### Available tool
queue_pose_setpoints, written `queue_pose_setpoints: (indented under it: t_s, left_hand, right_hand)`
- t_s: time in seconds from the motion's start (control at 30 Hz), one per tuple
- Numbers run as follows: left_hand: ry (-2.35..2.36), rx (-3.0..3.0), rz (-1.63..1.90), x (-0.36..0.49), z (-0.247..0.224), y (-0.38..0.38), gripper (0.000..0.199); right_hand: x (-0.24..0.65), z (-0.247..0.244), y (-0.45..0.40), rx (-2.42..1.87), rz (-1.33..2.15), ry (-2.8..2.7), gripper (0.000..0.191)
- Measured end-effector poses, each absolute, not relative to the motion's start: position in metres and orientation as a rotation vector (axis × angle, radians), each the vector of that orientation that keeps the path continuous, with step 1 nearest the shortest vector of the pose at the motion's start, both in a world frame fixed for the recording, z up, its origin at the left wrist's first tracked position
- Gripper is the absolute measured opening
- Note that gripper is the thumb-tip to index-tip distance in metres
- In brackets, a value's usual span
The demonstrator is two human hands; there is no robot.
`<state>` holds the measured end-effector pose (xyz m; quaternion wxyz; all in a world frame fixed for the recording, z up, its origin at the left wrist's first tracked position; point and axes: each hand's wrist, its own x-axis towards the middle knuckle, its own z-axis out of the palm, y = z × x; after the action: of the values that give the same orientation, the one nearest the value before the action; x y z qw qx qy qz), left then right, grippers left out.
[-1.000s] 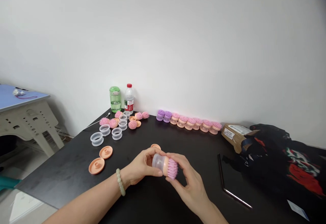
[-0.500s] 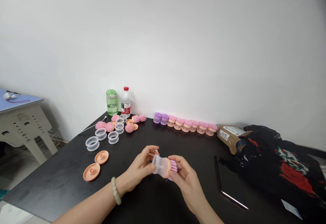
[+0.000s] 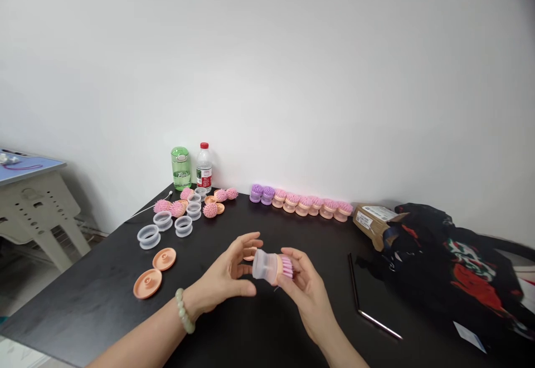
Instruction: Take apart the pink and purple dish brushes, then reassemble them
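My right hand (image 3: 307,284) grips a scrubber brush by its pink bristle head (image 3: 287,266), which is joined to a peach collar. From the collar a translucent ring body (image 3: 264,266) points left, tilted on its side above the table. My left hand (image 3: 229,270), with a beaded bracelet, is beside the ring's open end, fingers curved and thumb apart. Part of an orange disc (image 3: 250,254) shows behind the left fingers; whether they touch it I cannot tell. Farther left lie two orange discs (image 3: 147,283), several clear rings (image 3: 149,236) and loose pink bristle heads (image 3: 210,210).
A row of pink and purple brushes (image 3: 303,204) stands along the wall. Behind the loose parts are a green bottle (image 3: 181,170) and a red-capped water bottle (image 3: 204,168). To the right are a cardboard box (image 3: 371,226), a black bag (image 3: 443,267) and a bent metal rod (image 3: 357,301).
My left thumb and fingers have come off the ring and spread apart. My right hand keeps hold of the brush. The view has shifted slightly.
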<state>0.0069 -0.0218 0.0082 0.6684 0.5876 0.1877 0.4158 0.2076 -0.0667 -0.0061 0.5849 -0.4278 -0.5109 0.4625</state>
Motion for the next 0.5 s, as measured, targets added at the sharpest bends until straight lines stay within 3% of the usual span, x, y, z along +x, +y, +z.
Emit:
queue_pose_setpoints:
  t_s: [0.13, 0.33, 0.43, 0.5]
  left_hand:
    - [0.630, 1.210, 0.811, 0.011, 0.002, -0.021, 0.045]
    - [0.547, 1.549, 0.991, 0.016, -0.004, -0.022, 0.047]
    - [0.554, 2.027, 1.111, 0.015, -0.003, -0.024, 0.027]
    - [0.574, 2.106, 1.102, 0.014, -0.002, -0.025, 0.036]
  right_hand:
    - [0.208, -0.011, -0.064, -1.015, 0.991, -1.316, 0.051]
    - [0.212, -0.018, -0.061, -1.091, 1.079, -1.286, 0.044]
    - [0.212, -0.018, -0.059, -1.132, 1.131, -1.261, 0.043]
    - [0.212, -0.018, -0.058, -1.139, 1.119, -1.245, 0.045]
